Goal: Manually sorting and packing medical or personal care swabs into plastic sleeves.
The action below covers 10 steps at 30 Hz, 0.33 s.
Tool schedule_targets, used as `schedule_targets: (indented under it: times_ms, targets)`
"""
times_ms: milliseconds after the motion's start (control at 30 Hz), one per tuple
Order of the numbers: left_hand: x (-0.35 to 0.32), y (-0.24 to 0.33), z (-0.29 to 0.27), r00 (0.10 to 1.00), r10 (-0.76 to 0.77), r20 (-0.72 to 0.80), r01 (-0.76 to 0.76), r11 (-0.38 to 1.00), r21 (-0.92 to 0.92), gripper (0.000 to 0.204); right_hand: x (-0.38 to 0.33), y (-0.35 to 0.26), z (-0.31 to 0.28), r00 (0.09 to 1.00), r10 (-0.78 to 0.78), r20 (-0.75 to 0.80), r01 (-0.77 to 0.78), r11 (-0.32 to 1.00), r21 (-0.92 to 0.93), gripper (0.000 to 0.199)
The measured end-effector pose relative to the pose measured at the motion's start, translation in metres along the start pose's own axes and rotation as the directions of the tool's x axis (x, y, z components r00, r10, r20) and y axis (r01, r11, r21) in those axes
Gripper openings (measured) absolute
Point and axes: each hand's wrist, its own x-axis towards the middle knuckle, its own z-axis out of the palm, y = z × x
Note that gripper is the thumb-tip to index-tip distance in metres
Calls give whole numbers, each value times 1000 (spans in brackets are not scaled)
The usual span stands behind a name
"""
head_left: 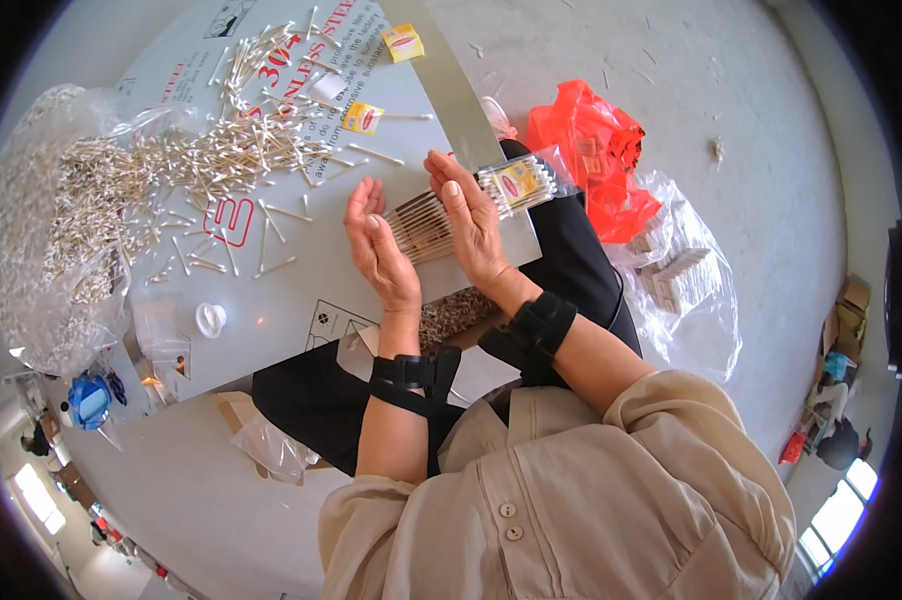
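Observation:
A bundle of cotton swabs [423, 224] in a clear plastic packet lies at the table's near right edge. Its white tips and a yellow label [516, 184] show at the right end. My left hand [381, 250] is at the bundle's left end, fingers stretched and palm turned inward. Across the packet's middle rests my right hand [474, 228], its fingers straight and thumb raised. The undersides of both hands are hidden. Beyond them, a heap of loose swabs [226, 150] spreads over the metal-topped table [301, 270], with small yellow cards [362, 118] nearby.
A large clear bag of swabs [41, 230] stands at the table's left. A small round white container [210, 319] sits near the front edge. To the right, a red plastic bag [586, 150] and a clear bag of packets [681, 280] lie low. A box of swabs [456, 318] sits below the edge.

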Motion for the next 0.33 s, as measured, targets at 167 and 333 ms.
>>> schedule_targets:
  times_ms: [167, 333]
  targets:
    - [2, -1, -1, 999, -28, -32, 27, 999, -44, 50, -5, 3, 7, 999, -32, -34, 29, 997, -71, 47]
    - [5, 2, -17, 998, -53, 40, 55, 998, -39, 51, 3, 4, -6, 998, 69, -11, -68, 995, 70, 48]
